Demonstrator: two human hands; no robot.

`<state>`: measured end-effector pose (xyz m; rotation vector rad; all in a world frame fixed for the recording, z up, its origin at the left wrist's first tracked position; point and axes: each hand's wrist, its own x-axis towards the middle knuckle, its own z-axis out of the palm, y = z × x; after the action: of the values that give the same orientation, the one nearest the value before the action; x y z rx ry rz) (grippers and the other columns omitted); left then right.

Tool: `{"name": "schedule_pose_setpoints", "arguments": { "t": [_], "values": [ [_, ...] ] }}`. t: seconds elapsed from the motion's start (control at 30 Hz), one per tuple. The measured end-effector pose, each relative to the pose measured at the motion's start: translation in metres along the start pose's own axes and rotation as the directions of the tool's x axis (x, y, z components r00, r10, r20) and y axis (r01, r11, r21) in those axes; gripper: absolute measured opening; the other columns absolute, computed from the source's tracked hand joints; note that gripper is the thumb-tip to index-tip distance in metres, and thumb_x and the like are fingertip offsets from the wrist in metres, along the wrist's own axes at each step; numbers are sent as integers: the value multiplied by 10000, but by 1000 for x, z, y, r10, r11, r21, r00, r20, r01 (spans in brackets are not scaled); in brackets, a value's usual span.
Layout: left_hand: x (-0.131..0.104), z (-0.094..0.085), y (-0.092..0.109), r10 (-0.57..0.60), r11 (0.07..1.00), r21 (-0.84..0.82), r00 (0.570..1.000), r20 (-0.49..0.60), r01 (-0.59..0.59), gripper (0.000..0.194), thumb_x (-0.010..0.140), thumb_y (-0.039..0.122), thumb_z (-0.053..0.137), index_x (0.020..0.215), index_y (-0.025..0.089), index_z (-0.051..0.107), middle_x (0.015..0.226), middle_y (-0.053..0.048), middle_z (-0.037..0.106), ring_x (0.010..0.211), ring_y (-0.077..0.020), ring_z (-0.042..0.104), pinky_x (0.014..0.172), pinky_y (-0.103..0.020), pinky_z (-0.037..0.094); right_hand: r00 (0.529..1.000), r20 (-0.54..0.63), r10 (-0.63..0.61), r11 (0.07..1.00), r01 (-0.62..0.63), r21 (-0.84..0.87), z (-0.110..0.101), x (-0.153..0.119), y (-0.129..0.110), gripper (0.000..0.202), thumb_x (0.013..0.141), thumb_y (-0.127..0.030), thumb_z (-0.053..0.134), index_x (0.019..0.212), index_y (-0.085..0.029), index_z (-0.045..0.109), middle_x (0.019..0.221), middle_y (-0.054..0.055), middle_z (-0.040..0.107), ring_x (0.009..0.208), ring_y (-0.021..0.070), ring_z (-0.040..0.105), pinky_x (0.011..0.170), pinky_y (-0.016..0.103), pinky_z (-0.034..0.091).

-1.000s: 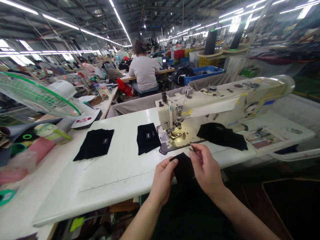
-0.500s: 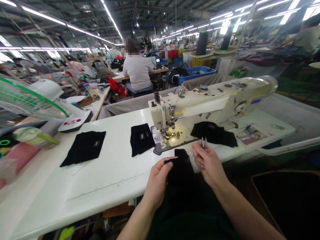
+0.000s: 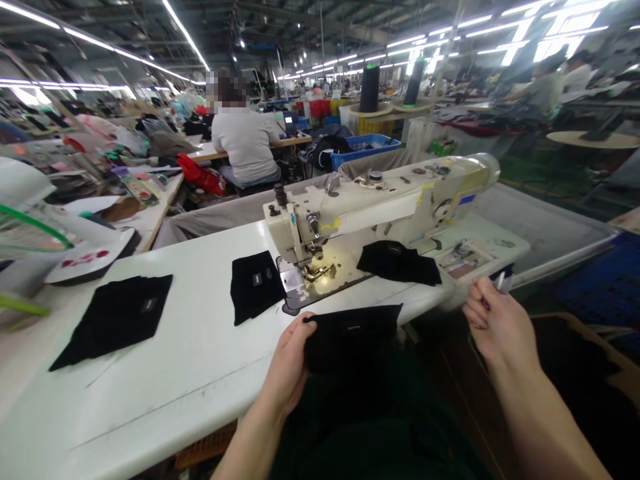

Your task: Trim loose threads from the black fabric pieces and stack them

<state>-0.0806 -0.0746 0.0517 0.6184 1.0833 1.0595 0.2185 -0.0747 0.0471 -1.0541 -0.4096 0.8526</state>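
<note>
Head view: left hand (image 3: 291, 357) is pinching cloth (image 3: 353, 343) by its upper left corner, holding it at the near edge of the table (image 3: 200, 360), before the machine (image 3: 370, 200). Right hand (image 3: 503, 327) is gripping snips (image 3: 501, 280), well apart from cloth. Black pieces (image 3: 257, 293) are lying either side of the machine.

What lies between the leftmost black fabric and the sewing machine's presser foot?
In the head view: white tabletop, then labelled black fabric, then a metal plate.

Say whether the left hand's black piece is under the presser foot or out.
Out: the left hand holds the black piece apart from the presser foot, with white tabletop showing between.
</note>
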Motion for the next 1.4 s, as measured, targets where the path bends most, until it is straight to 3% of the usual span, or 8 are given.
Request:
{"name": "schedule_pose_setpoints", "arguments": {
  "t": [0.2, 0.33, 0.43, 0.53, 0.67, 0.87, 1.07, 1.4],
  "values": [
    [14, -1, -5, 41, 992, 122, 996, -79, -32, 193, 750, 340, 653, 892, 210, 649, 752, 19, 618, 681, -155, 545, 611, -237, 425, 995, 93, -30, 923, 63, -380, -30, -1, 0, 371, 707, -510, 760, 695, -193, 568, 559, -72, 441, 395, 38, 269, 359, 174, 179],
    [27, -13, 2, 221, 910, 380, 970, -99, -169, 151, 738, 338, 647, 773, 192, 643, 678, 18, 581, 676, -163, 513, 622, -244, 389, 977, 187, 104, 304, 148, -941, -51, 7, 5, 452, 740, -584, 694, 527, -218, 534, 478, -14, 472, 436, 136, 420, 441, 251, 246],
    [30, -23, 7, 259, 878, 439, 961, -98, -191, 162, 732, 348, 644, 776, 192, 654, 678, 17, 593, 689, -171, 525, 649, -250, 389, 976, 210, 56, -57, 213, -975, -45, 2, 13, 461, 806, -563, 626, 512, -237, 484, 455, -10, 469, 429, 168, 435, 459, 273, 242],
    [29, -26, 10, 248, 882, 437, 962, -114, -176, 170, 717, 355, 653, 772, 194, 655, 684, 19, 603, 682, -170, 527, 650, -248, 387, 919, 387, -76, 43, 391, -919, -19, -14, 26, 421, 877, -558, 538, 605, -240, 490, 523, -15, 510, 476, 175, 492, 480, 283, 339],
    [25, -25, 13, 259, 855, 488, 959, -112, -174, 179, 730, 357, 626, 776, 184, 646, 676, 22, 591, 665, -169, 521, 628, -249, 381, 711, 699, -75, 260, 691, -674, 23, -34, 50, 197, 914, -394, 544, 931, -229, 650, 983, 43, 662, 818, 194, 644, 720, 306, 496],
    [24, -34, 12, 329, 719, 663, 943, -57, -211, 228, 807, 379, 527, 827, 184, 643, 706, -6, 638, 696, -208, 594, 657, -308, 452, 676, 733, 73, 151, 719, -678, 61, -38, 78, 107, 908, -223, 526, 915, -217, 633, 1083, 44, 637, 745, 170, 638, 631, 285, 456],
    [18, -28, 13, 746, 156, 895, 643, 170, -417, 388, 819, 258, 592, 1197, 176, 611, 1303, -136, 600, 1241, -304, 517, 971, -444, 454, 728, 673, 133, 321, 610, -724, 73, -38, 79, 116, 951, -270, 447, 908, -224, 544, 796, 10, 665, 712, 189, 638, 642, 290, 425],
    [38, 12, -7, 298, 494, 708, 863, 408, -505, 171, 799, 215, 653, 957, 195, 716, 983, -60, 724, 945, -234, 651, 910, -373, 476, 654, 748, 114, 602, 554, -576, 82, -55, 58, 151, 953, -343, 454, 915, -227, 542, 833, 12, 662, 754, 174, 631, 681, 275, 460]
  ]
}}
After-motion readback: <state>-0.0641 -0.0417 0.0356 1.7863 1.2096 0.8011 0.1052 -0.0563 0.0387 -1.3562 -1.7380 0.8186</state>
